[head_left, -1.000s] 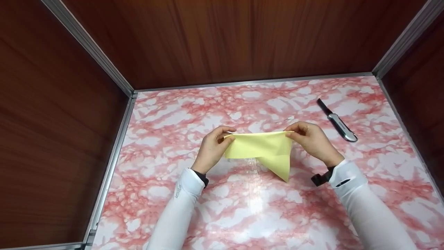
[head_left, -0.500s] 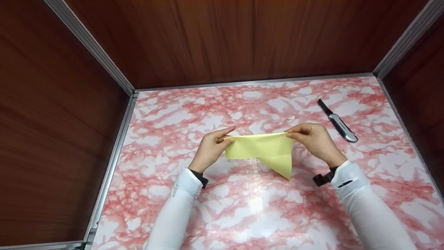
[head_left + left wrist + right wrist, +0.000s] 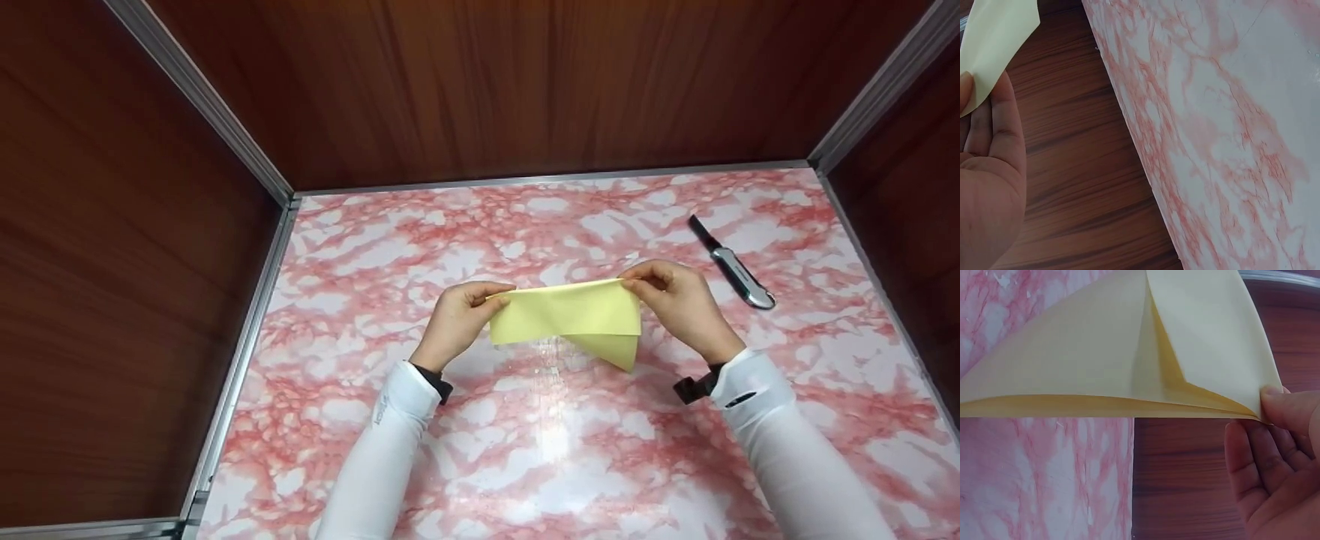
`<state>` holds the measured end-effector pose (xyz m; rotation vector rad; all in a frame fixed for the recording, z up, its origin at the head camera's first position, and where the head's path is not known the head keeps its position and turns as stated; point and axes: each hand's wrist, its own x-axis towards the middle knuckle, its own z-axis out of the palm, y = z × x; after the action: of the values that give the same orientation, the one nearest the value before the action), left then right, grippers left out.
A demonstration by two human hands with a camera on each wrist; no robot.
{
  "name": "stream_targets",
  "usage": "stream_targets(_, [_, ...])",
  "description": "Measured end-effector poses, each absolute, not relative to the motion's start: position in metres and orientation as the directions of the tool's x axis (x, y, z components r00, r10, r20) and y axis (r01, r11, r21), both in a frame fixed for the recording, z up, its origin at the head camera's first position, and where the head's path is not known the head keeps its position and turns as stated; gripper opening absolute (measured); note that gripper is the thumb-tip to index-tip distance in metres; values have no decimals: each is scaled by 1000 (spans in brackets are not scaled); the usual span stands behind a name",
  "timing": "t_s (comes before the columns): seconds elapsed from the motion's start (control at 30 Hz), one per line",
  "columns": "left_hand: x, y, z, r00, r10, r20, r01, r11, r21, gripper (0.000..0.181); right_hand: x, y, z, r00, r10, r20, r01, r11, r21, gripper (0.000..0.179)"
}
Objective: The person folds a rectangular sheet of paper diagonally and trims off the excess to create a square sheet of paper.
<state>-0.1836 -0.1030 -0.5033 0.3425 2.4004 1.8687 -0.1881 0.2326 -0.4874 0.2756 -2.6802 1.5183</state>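
A folded sheet of yellow paper [image 3: 566, 311] is stretched between both hands over the table, with one flap hanging below its right half. My left hand [image 3: 456, 319] pinches the top left corner between thumb and fingers. At the top right corner, my right hand [image 3: 679, 309] pinches the paper the same way. In the right wrist view the layers of the paper [image 3: 1072, 354] part into a pocket, and the right thumb [image 3: 1289, 408] presses on its corner. The left wrist view catches only part of the paper [image 3: 996, 45] above the left hand [image 3: 991, 185].
A utility knife [image 3: 733, 270] with a black and silver handle lies on the red and white marbled table [image 3: 360, 315], beyond the right hand. Dark wood panels [image 3: 480, 90] with metal edging stand behind and on both sides.
The paper's right end has risen slightly and its hanging flap shows less below the edge. The left fingers, briefly lifted half a second ago, are back down on the paper's corner.
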Motion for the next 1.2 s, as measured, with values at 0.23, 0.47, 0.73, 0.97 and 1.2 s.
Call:
stream_targets(0.23, [-184,-104,-503,-975,215,50,103,244,964,15,-189,229,-492,-975,-111,192,-222,502,-836,16])
stream_targets(0.47, [-182,-102,-500,-978,208,27,99,345,933,12,-190,220,-495,-959,-109,262,-279,521,-806,11])
stream_targets(0.73, [-182,-93,-487,-963,263,62,219,629,746,24,-189,214,-497,-954,-111,278,-293,544,-787,10])
stream_targets(0.97, [-182,-80,-480,-929,348,126,354,736,577,23,-188,207,-497,-955,-127,267,-293,529,-796,9])
stream_targets(1.2, [-180,-73,-475,-928,347,134,367,799,476,20,-186,205,-497,-952,-130,278,-305,518,-799,7])
